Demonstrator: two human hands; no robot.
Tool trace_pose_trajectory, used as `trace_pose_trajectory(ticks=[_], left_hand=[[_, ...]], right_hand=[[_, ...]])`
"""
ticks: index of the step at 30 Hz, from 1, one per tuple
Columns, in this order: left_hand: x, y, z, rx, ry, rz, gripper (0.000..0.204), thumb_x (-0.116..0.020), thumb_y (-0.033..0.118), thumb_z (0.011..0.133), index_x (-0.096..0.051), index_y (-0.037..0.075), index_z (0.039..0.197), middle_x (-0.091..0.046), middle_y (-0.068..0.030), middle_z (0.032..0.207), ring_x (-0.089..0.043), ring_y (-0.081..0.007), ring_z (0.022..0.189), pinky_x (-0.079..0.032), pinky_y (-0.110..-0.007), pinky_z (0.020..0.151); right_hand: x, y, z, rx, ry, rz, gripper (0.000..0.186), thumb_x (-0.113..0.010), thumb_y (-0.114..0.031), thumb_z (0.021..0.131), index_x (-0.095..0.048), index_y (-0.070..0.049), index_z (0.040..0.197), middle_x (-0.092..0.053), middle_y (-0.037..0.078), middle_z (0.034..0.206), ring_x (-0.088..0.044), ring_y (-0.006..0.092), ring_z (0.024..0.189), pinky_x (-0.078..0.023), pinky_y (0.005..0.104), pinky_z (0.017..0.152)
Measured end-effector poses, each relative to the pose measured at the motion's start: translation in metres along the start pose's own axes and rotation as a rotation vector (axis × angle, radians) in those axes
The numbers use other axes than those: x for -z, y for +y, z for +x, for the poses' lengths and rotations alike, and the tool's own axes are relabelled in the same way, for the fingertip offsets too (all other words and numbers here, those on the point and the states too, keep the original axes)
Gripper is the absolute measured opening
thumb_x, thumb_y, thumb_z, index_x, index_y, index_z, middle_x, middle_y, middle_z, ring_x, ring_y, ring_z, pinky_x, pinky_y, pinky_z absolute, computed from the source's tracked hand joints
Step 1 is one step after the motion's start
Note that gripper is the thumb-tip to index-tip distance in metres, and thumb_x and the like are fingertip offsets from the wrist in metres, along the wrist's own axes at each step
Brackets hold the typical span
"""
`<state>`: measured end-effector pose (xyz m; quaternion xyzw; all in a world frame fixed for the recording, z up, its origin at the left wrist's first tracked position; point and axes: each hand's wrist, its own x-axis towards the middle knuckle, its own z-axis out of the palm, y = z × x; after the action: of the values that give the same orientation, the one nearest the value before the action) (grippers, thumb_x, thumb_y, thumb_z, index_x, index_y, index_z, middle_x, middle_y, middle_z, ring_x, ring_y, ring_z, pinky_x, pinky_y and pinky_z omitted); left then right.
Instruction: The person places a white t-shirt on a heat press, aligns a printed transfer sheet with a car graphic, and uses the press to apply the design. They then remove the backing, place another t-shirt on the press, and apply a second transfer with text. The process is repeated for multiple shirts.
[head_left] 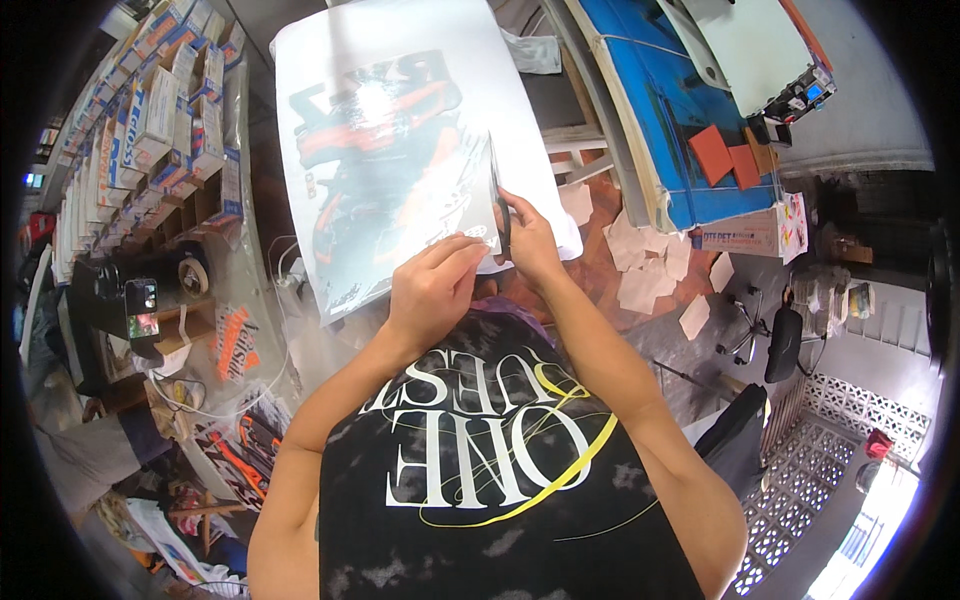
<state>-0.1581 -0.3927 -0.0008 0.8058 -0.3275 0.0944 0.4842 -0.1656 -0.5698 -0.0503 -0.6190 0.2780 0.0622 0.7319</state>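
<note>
As glossy film (pixel 400 160) shines, right hand (pixel 530 240) grips scissors (pixel 506 228)

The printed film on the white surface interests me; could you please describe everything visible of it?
The printed film looks thin, glossy and translucent, with a faint orange-red picture, lettering toward its far side and bright glare. It lies on a white surface, largely flat. The left hand holds its near right part; the right hand has scissors at its right side.
</note>
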Motion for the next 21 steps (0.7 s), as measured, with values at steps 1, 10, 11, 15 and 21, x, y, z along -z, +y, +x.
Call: trace_pose_trajectory(ticks=[1,10,11,15,21], left_hand=[[-0.001,0.0,0.0,-0.002,0.017,-0.011,0.014,-0.068,-0.001,0.083,-0.071,0.002,0.096,-0.073,-0.0124,0.095,-0.072,-0.0313,0.087,-0.058,-0.038,0.073],[0.002,0.0,0.003,0.018,-0.013,-0.023,0.014,-0.068,-0.001,0.082,-0.071,0.002,0.096,-0.073,-0.0123,0.095,-0.072,-0.0324,0.089,-0.058,-0.039,0.076],[0.006,0.0,0.003,0.003,-0.033,-0.024,0.015,-0.069,-0.002,0.081,-0.07,0.003,0.095,-0.073,-0.0117,0.095,-0.072,-0.0323,0.091,-0.058,-0.04,0.078],[0.031,-0.001,-0.001,-0.132,-0.155,0.025,0.019,-0.07,-0.003,0.076,-0.07,0.005,0.093,-0.073,-0.0092,0.096,-0.071,-0.0314,0.101,-0.057,-0.045,0.091],[0.057,0.0,-0.011,-0.044,-0.206,-0.038,0.025,-0.069,-0.012,0.072,-0.07,0.003,0.092,-0.074,-0.01,0.097,-0.071,-0.0321,0.107,-0.054,-0.048,0.099]], right_hand=[[0.0,0.002,0.001,-0.006,-0.005,0.005,0.044,-0.063,-0.02,0.101,-0.054,-0.005,0.142,-0.061,0.002,0.079,-0.054,0.0087,0.059,-0.043,0.0259,0.046],[0.004,0.002,0.002,-0.016,-0.024,0.0,0.049,-0.066,-0.021,0.099,-0.053,-0.006,0.143,-0.063,0.004,0.083,-0.057,0.0112,0.059,-0.045,0.0265,0.047],[0.007,0.0,0.002,-0.02,-0.017,0.001,0.048,-0.067,-0.021,0.099,-0.053,-0.006,0.143,-0.061,0.004,0.081,-0.057,0.0113,0.058,-0.044,0.0263,0.046],[0.026,-0.016,0.009,-0.083,-0.072,0.009,0.049,-0.07,-0.023,0.096,-0.056,-0.009,0.141,-0.058,0.002,0.078,-0.058,0.0109,0.057,-0.043,0.0251,0.045],[0.048,-0.028,0.016,-0.069,-0.164,-0.143,0.049,-0.071,-0.024,0.096,-0.056,-0.009,0.141,-0.057,0.001,0.078,-0.058,0.0097,0.058,-0.042,0.0235,0.045]])
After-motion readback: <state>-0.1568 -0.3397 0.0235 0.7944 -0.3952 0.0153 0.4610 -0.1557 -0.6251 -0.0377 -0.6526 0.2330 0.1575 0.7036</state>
